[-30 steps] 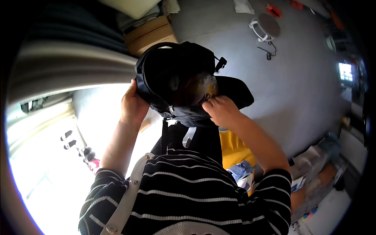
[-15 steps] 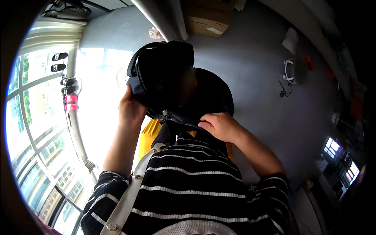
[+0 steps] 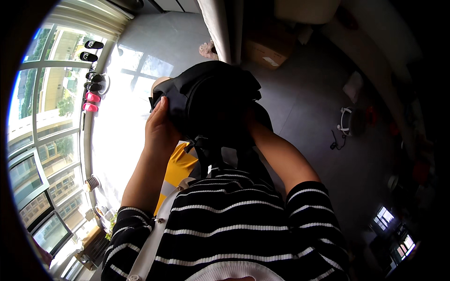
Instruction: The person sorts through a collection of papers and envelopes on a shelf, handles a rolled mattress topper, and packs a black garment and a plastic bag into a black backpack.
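A black backpack [image 3: 213,100] rests upright on my lap, with its straps [image 3: 204,147] hanging toward my body. My left hand [image 3: 161,121] grips the bag's left side, thumb up along the fabric. On the other side my right hand [image 3: 257,125] reaches into the dark area at the bag's right. Its fingers are lost in black fabric and shadow, so whether they are inside the bag or against its face does not show. Yellow cloth [image 3: 179,164] shows below the bag, beside my left forearm.
Large windows [image 3: 51,117] run along the left, with pairs of black and pink slippers [image 3: 91,97] by the sill. Ahead stand a pale curtain [image 3: 218,33] and a cardboard box [image 3: 267,51]. A white-framed round object [image 3: 347,122] and a black cable [image 3: 335,140] lie on the grey floor at right.
My right hand has left the bag's near edge and moved forward into its dark right side. The bag's wide right part has drawn in. My left hand still holds the left side.
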Demonstrator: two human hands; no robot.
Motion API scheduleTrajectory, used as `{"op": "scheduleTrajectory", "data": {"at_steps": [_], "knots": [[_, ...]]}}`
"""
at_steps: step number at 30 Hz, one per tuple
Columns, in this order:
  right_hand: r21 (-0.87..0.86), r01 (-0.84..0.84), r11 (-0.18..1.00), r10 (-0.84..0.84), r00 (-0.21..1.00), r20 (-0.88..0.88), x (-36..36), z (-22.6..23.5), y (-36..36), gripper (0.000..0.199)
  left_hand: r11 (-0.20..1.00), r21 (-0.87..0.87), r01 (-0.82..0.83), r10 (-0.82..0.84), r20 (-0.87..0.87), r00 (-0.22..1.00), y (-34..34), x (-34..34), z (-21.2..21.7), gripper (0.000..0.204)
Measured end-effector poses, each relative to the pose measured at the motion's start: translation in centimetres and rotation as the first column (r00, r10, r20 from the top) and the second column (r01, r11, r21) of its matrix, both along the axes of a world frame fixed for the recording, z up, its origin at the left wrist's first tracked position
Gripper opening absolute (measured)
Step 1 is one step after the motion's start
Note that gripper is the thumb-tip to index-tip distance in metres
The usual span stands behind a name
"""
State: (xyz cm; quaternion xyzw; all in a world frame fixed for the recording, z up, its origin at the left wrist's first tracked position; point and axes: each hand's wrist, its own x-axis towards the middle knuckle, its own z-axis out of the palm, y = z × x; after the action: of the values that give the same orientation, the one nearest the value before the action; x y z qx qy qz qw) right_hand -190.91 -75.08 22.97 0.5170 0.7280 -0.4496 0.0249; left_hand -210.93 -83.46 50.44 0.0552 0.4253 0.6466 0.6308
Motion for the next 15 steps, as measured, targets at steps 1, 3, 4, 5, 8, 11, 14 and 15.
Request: {"op": "scheduleTrajectory", "data": {"at_steps": [1,3,4,5,8,11,14,15], "knots": [[0.022,-0.046,0.999,0.044,0.995,0.093,0.0,2.1,0.3,0.053,1.0,0.01,-0.016,0.016,-0.035,0.999,0.4,-0.5,-0.6,0.04],[-0.329,0.321,0.888,-0.368,0.925,-0.091,3.0,10.6,1.4,0.02,0.996,-0.044,-0.071,0.069,-0.062,0.996,0.9,-1.3,-1.8,0.039],[-0.37,0.413,0.832,-0.508,0.835,-0.212,4.9,14.2,1.5,0.018,0.997,-0.039,-0.07,0.068,-0.04,0.997,1.4,-1.5,-2.6,0.038],[-0.418,0.491,0.764,-0.63,0.707,-0.321,7.0,16.5,1.5,0.016,0.997,-0.033,-0.064,0.064,-0.014,0.998,2.0,-1.2,-3.1,0.038],[-0.405,0.66,0.633,-0.769,0.473,-0.43,14.4,20.0,2.0,0.019,0.996,-0.078,-0.031,0.036,0.069,0.997,3.2,0.6,-4.2,0.038],[-0.409,0.813,0.416,-0.852,0.191,-0.487,21.0,21.6,1.3,0.017,0.998,-0.021,0.058,-0.054,0.178,0.983,3.9,2.9,-5.1,0.038],[-0.264,0.869,0.418,-0.755,0.17,-0.633,25.2,23.0,0.1,0.017,0.978,0.122,0.17,-0.197,0.26,0.945,4.8,5.2,-5.5,0.035],[-0.228,0.887,0.402,-0.728,0.159,-0.667,26.2,23.3,-0.3,0.017,0.962,0.179,0.208,-0.253,0.281,0.926,5.4,5.7,-5.4,0.034]]}}
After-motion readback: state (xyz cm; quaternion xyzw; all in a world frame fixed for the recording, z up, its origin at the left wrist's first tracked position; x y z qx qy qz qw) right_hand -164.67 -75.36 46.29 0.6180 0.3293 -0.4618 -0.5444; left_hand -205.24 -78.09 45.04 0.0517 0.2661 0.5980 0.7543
